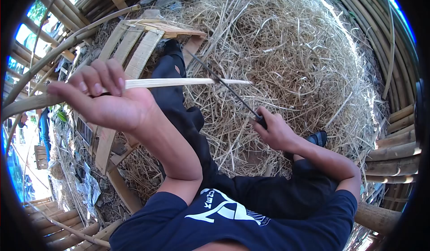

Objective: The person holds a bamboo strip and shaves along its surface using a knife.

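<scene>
My left hand (107,99) is raised at the left, its fingers curled around a long bamboo strip (172,82). The strip's pale, shaved side runs right from my fist to a thin tip, and its darker part goes off past the left edge. In my right hand (278,132) is a knife (239,98), gripped by its dark handle. Its long narrow blade points up and to the left and crosses the strip near the tip. Whether the edge touches the strip, I cannot tell.
Straw-like shavings (295,63) cover the ground before me. A slatted wooden frame (141,49) stands by my outstretched leg (170,99). Bamboo poles (367,23) form walls at both sides, and a thick bamboo pole (378,218) lies at lower right.
</scene>
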Action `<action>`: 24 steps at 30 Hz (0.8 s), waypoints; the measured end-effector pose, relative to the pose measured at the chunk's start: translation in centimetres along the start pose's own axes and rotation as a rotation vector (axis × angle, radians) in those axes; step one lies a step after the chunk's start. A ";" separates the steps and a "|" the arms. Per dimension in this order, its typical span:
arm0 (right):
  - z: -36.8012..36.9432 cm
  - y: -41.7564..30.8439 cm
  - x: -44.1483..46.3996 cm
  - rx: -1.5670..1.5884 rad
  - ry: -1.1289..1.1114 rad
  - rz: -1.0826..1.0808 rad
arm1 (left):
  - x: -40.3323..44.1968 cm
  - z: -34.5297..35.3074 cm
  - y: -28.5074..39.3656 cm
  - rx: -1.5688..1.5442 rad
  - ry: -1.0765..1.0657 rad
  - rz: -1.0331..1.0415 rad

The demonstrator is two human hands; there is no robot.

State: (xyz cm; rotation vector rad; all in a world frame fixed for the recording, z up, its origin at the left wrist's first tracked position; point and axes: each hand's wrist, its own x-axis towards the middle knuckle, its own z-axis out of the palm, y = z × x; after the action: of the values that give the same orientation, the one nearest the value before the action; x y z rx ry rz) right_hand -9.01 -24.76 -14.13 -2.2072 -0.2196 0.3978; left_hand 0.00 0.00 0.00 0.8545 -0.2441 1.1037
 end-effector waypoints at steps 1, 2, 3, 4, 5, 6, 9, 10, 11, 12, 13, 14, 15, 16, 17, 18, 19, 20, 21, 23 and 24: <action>-0.3 0.3 0.2 -0.044 0.009 0.015 | 0.0 -0.1 0.0 -0.015 -0.011 -0.014; -0.4 0.4 0.4 -0.087 0.019 0.034 | 0.0 0.0 0.0 -0.029 -0.024 -0.033; -1.4 -0.3 -0.4 -0.131 0.008 0.060 | -0.3 -0.3 0.0 -0.044 0.024 -0.052; -1.6 -0.9 -0.2 -0.105 -0.007 0.058 | -0.2 -0.3 0.0 -0.055 0.007 -0.052; -1.7 -1.7 -0.2 -0.075 -0.024 0.062 | -0.1 -0.3 0.0 -0.062 -0.010 -0.058; -1.4 -2.8 -0.5 -0.151 0.030 -0.011 | -0.1 -0.3 0.1 -0.059 -0.012 -0.060; -1.4 -4.5 -0.6 -0.070 -0.023 -0.125 | -0.3 -0.1 0.4 -0.065 -0.049 -0.052; -1.4 -4.7 -0.4 -0.070 -0.026 -0.156 | -0.5 0.1 0.5 -0.059 -0.059 -0.042; -1.0 -4.1 -0.4 -0.068 -0.028 -0.154 | -0.6 0.2 0.6 -0.055 -0.072 -0.029; -0.5 -3.0 -0.2 -0.037 -0.015 -0.098 | -0.5 0.0 0.6 -0.056 -0.073 -0.027; -0.2 -2.0 0.0 -0.005 -0.002 -0.045 | -0.5 -0.2 0.7 -0.062 -0.075 -0.041; -0.3 -1.3 0.3 -0.003 -0.032 0.126 | -0.4 -0.4 0.7 -0.068 -0.074 -0.051; -0.4 -0.5 0.4 -0.006 -0.030 0.115 | -0.3 -0.5 0.8 -0.071 -0.075 -0.040; -0.3 0.2 0.3 -0.067 -0.003 0.062 | -0.5 -0.5 0.8 -0.062 -0.082 -0.047; -0.5 0.6 0.4 -0.131 0.027 0.007 | -0.6 -0.4 0.8 -0.057 -0.088 -0.050; -1.0 -0.4 0.4 -0.081 0.007 0.034 | -0.7 -0.3 0.8 -0.092 -0.082 -0.058; -1.2 -1.7 0.0 -0.082 0.005 0.040 | -0.7 -0.4 0.9 -0.091 -0.079 -0.063; -1.5 -3.1 -0.4 -0.117 0.023 -0.023 | -0.6 -0.3 0.8 -0.085 -0.087 -0.060; -1.5 -4.0 -0.6 -0.152 0.041 -0.087 | -0.6 -0.2 0.7 -0.080 -0.094 -0.056; -1.3 -4.4 -0.6 -0.123 0.011 -0.125 | -1.0 0.0 0.8 -0.069 -0.075 -0.057; -1.3 -4.5 -0.4 -0.113 0.009 -0.169 | -1.1 -0.1 0.9 -0.094 -0.087 -0.057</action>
State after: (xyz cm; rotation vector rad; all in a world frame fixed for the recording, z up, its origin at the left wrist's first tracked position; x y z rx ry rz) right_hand -9.04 -23.04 -9.76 -2.2791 -0.4296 0.2876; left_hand -1.31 -0.53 -0.21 0.8215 -0.3398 0.9950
